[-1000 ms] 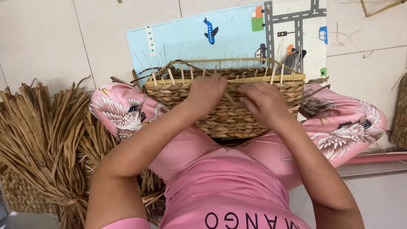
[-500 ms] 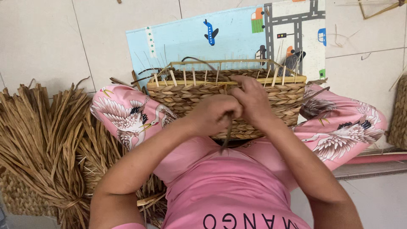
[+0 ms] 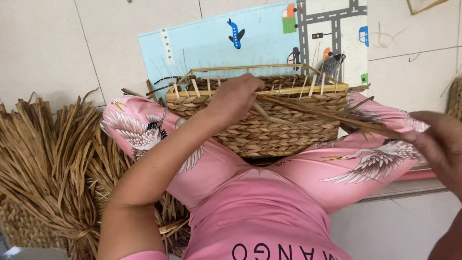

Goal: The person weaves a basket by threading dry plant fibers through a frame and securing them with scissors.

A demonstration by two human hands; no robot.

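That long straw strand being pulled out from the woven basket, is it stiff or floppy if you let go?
Probably limp: the strand runs straight only because the right hand pulls it taut from the basket, where the left hand rests. It looks thin and dry, so likely light and easily frayed.

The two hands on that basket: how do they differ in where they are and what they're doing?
The left hand presses on the woven basket at its rim; the right hand is well off to the side, clear of the basket. The left hand pins the start of the straw strand; the right hand grips its far end, stretched out. Both hold that same strand.
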